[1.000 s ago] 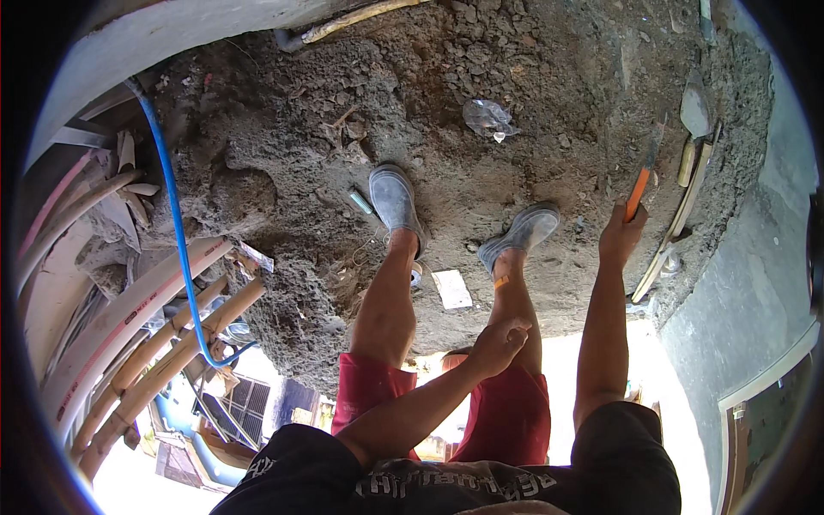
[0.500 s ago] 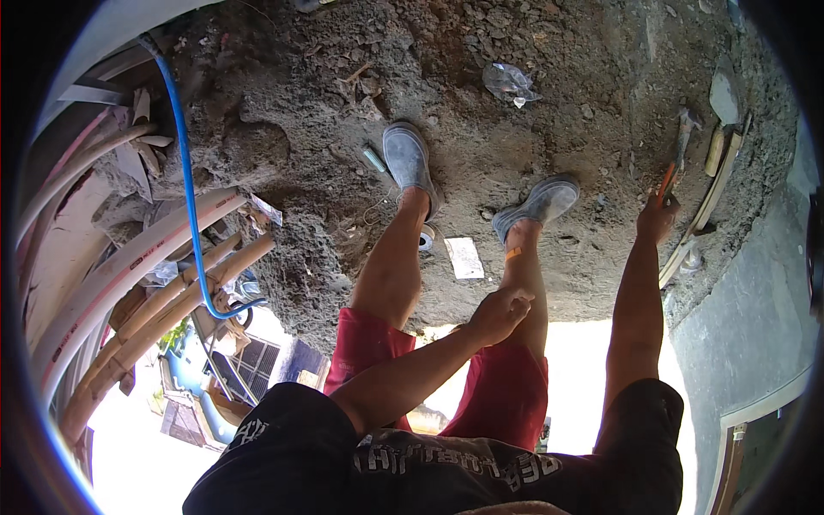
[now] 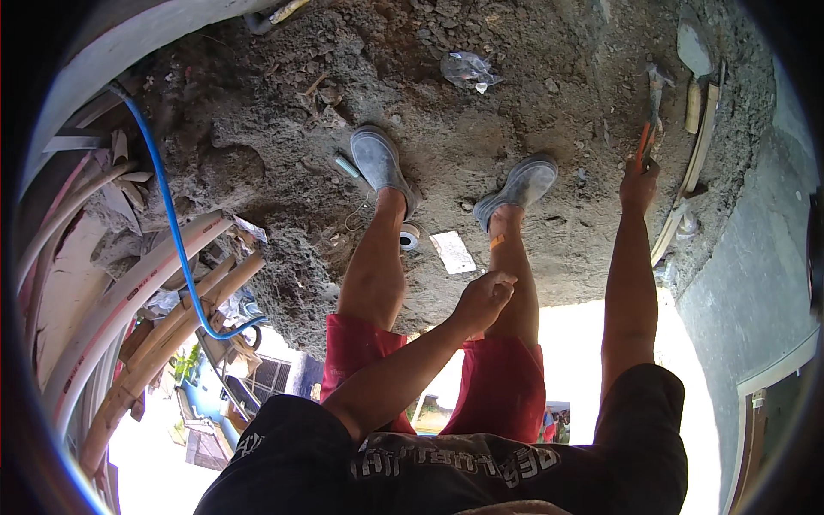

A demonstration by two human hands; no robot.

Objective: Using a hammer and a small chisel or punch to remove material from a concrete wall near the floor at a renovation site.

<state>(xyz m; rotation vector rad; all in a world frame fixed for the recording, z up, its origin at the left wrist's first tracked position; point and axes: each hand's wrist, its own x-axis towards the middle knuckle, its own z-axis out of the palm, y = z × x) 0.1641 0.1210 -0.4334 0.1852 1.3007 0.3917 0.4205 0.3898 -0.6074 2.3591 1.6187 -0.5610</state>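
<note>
My right hand [image 3: 639,176] grips an orange-handled metal tool [image 3: 644,137] at the right, its pale metal head [image 3: 658,75] pointing away from me. A trowel [image 3: 693,51] with a wooden grip and some long strips [image 3: 702,146] lie just beside it on the dirt. My left hand [image 3: 486,299] is curled closed above my right shin; I cannot make out whether anything is in it. My feet in grey shoes [image 3: 375,154] stand on the rough ground, with a small cylinder [image 3: 347,166], a roll [image 3: 408,236] and a pale flat piece [image 3: 451,252] near them.
A blue hose [image 3: 172,215] runs down the left side past white pipes [image 3: 129,292] and bamboo poles [image 3: 184,318]. A grey plastered wall [image 3: 747,275] curves along the right. A crumpled clear bag [image 3: 468,70] lies on the soil [image 3: 549,112] at the top.
My right hand has moved up and somewhat right since a second ago, and more of the tool's metal head shows. My left hand has moved slightly left and up, still closed.
</note>
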